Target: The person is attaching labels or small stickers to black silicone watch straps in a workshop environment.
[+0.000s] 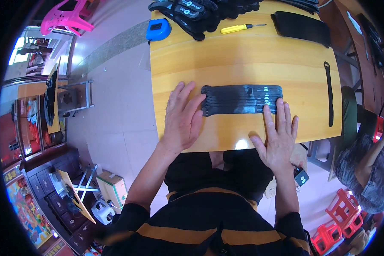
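A flat row of overlapping black straps [232, 100], each with a rounded end, lies crosswise on the wooden table [183, 55] in front of me. White print shows near their right ends. My left hand [181, 119] is open, with its index fingertip against the left ends. Resting on the straps' right part are the fingertips of my open right hand [279, 143], the thumb spread to the side. One single black strap [329, 94] with a slotted head lies lengthwise near the table's right edge.
Along the table's far side are a blue tape measure [158, 29], black gloves [192, 17], a yellow screwdriver [237, 28] and a black strap bundle [301, 29]. A person [365, 175] sits at the right, near red stools [343, 213]. A pink chair [66, 19] stands far left.
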Demonstrator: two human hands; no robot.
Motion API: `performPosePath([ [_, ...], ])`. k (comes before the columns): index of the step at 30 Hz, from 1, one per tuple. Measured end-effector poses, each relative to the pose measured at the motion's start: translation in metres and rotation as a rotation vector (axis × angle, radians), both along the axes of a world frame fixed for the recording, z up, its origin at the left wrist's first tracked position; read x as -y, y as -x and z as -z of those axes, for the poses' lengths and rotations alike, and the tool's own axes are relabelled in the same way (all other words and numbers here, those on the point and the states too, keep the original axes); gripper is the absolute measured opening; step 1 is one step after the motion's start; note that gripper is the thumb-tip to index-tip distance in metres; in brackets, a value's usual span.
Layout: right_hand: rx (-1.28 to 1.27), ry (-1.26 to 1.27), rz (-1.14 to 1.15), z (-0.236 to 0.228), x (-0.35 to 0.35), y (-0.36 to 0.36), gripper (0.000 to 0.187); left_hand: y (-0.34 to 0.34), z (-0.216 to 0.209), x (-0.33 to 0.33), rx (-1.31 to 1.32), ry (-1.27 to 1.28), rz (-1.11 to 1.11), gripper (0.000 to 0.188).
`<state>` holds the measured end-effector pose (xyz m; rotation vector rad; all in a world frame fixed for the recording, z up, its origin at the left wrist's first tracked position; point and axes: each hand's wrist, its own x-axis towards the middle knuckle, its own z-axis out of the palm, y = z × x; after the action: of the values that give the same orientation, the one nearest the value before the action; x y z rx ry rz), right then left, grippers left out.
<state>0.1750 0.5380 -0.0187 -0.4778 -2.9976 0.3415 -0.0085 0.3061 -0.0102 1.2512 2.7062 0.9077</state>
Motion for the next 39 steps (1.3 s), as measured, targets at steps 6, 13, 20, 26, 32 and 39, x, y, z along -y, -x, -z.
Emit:
performPosePath([
  [6,-0.013,0.017,-0.001,-0.0001,-0.0010,-0.0004,0.077,-0.0011,-0.0017,-0.0004,-0.022,-0.021,0.011,0.036],
  [13,-0.025,0.013,-0.005,0.0002,0.0005,0.0002,0.077,-0.0014,-0.0015,0.0000,-0.026,-0.005,0.012,0.035],
  [20,-0.019,0.006,0.000,0.0010,0.0000,-0.0004,0.078,-0.0005,-0.0012,-0.0019,-0.016,0.005,0.007,0.036],
  [26,-0.020,0.003,0.004,-0.0005,0.0002,-0.0002,0.077,0.0004,-0.0019,-0.0027,0.018,-0.018,-0.002,0.036],
  [32,-0.005,0.002,0.000,0.0000,0.0005,-0.0003,0.077,0.0004,-0.0014,-0.0016,-0.004,0.006,-0.002,0.035],
  [39,-0.014,-0.007,-0.005,-0.0005,0.0009,0.0006,0.076,0.0016,0.0006,-0.0005,-0.008,-0.024,0.004,0.036],
])
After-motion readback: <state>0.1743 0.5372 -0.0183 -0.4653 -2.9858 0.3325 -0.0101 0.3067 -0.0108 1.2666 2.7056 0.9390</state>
